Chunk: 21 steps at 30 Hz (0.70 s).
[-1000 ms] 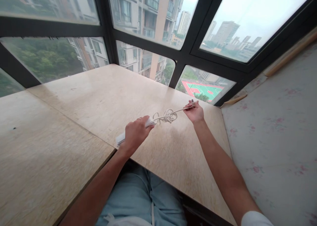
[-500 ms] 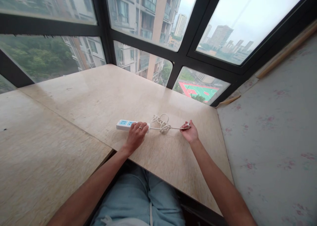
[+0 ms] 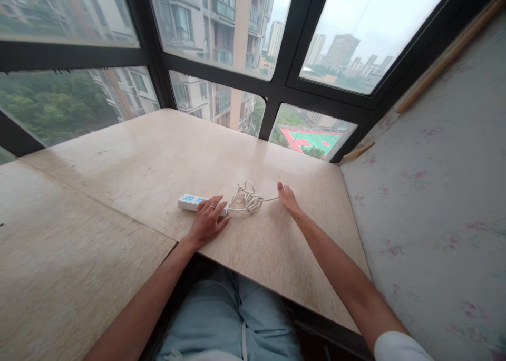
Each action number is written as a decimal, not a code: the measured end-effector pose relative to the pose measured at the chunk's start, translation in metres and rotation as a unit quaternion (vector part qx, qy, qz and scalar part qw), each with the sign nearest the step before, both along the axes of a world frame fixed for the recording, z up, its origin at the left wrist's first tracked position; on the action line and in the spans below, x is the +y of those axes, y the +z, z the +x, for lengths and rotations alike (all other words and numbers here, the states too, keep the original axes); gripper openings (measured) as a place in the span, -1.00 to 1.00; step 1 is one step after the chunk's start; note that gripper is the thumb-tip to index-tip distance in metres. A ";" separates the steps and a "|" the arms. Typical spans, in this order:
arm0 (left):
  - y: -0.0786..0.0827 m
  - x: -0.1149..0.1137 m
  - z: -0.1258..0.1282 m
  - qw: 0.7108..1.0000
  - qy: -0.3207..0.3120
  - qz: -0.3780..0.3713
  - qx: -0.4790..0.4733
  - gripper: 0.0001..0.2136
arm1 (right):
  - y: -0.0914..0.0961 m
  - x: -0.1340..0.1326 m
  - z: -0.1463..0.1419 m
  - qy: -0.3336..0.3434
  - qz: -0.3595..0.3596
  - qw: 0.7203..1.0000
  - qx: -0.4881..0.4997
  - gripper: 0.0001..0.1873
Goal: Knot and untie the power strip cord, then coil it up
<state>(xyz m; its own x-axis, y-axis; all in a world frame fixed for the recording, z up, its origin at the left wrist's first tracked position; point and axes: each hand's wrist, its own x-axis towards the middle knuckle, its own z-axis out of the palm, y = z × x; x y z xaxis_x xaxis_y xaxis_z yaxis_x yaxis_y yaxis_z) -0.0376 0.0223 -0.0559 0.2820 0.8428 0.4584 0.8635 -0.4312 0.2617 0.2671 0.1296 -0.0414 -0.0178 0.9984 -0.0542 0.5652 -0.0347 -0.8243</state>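
Observation:
A white power strip [image 3: 190, 201] with blue sockets lies on the beige marble sill [image 3: 166, 155]. Its white cord [image 3: 245, 197] lies in a tangled, knotted bundle just right of it. My left hand [image 3: 208, 220] rests on the strip's right end with fingers spread flat, a ring on one finger. My right hand [image 3: 287, 197] lies at the far end of the cord, fingers curled over the plug end, which is hidden under them.
Dark-framed windows [image 3: 276, 87] wrap round the far side of the sill. A padded wall with a floral print [image 3: 435, 192] stands at the right. A second slab [image 3: 59, 255] adjoins on the left. My legs in light jeans [image 3: 233, 319] are below the sill's edge.
Both hands came down from holding the strip and cord in the air. The strip now lies on the sill, and my left hand has opened flat over it.

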 end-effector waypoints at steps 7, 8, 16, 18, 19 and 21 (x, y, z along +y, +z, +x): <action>-0.003 -0.004 0.003 0.999 0.047 -0.005 0.010 -0.56 | 0.020 -0.004 0.014 0.011 0.024 0.999 -0.023 -0.23; -0.003 -0.005 0.002 0.999 0.051 -0.006 0.014 -0.54 | 0.018 -0.012 0.017 0.013 0.026 0.999 -0.024 -0.20; 0.013 -0.002 -0.029 0.992 0.057 -0.057 0.093 -0.52 | -0.013 -0.101 0.014 0.166 -0.011 0.981 0.099 -0.28; 0.017 -0.004 -0.037 0.987 0.098 -0.064 0.106 -0.52 | -0.018 -0.112 0.012 0.153 0.005 0.982 0.110 -0.34; 0.018 -0.005 -0.041 0.984 0.121 -0.068 0.112 -0.52 | -0.020 -0.115 0.013 0.136 0.016 0.984 0.117 -0.37; 0.021 -0.008 -0.048 0.974 0.172 -0.080 0.123 -0.49 | -0.024 -0.118 0.017 0.094 0.031 0.986 0.135 -0.41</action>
